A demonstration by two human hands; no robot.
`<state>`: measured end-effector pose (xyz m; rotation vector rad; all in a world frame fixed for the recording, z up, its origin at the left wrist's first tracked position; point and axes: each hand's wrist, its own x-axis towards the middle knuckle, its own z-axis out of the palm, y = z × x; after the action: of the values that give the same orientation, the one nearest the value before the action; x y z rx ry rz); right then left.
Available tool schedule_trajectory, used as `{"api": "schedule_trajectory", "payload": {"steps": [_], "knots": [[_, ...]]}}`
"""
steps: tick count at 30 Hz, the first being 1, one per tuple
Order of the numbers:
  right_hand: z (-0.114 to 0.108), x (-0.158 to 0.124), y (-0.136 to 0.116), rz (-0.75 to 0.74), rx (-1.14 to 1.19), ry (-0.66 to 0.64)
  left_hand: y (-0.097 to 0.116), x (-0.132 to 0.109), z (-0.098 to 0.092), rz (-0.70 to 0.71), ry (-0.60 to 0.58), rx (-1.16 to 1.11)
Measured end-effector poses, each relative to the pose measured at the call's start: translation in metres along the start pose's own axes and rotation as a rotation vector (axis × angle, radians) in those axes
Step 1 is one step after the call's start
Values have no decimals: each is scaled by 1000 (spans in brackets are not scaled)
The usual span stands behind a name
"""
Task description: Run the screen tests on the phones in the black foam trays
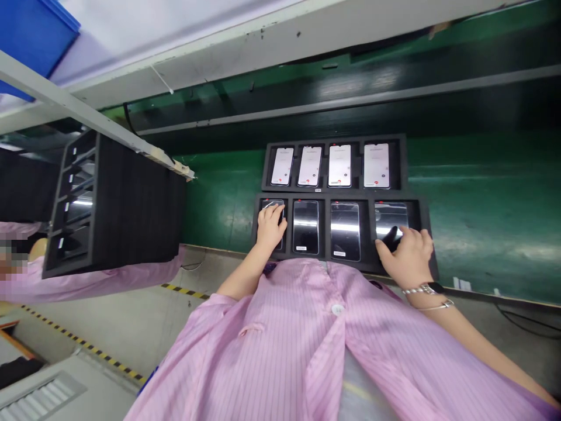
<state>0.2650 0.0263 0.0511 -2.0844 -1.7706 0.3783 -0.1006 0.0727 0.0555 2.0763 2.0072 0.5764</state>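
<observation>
Two dark foam trays lie one behind the other on the green bench. The far tray (324, 190) holds several phones with lit white screens, among them the rightmost phone (376, 166). Dark-screened phones fill the near tray (326, 225). My left hand (270, 227) rests over its leftmost phone (272, 204), fingers bent and slightly apart, covering much of it. At the right end my right hand (405, 251) is over the rightmost phone (390, 213), thumb and fingers spread at its lower part. Between my hands lie two dark phones (305, 227).
On the left stands a tall stack of black trays (135, 204) beside a metal post (100, 120). A ledge (245, 49) runs behind the green bench (482, 216). A blue bin (35, 35) is at the upper left. Another person's pink sleeve (109, 279) shows below the stack.
</observation>
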Motion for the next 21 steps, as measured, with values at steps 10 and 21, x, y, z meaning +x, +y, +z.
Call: {"api": "schedule_trajectory", "payload": {"steps": [10, 21], "knots": [[4, -3, -1, 26, -1, 10, 1, 2, -6, 19, 15, -32], [12, -1, 14, -54, 77, 132, 88, 20, 25, 382, -219, -9]]}}
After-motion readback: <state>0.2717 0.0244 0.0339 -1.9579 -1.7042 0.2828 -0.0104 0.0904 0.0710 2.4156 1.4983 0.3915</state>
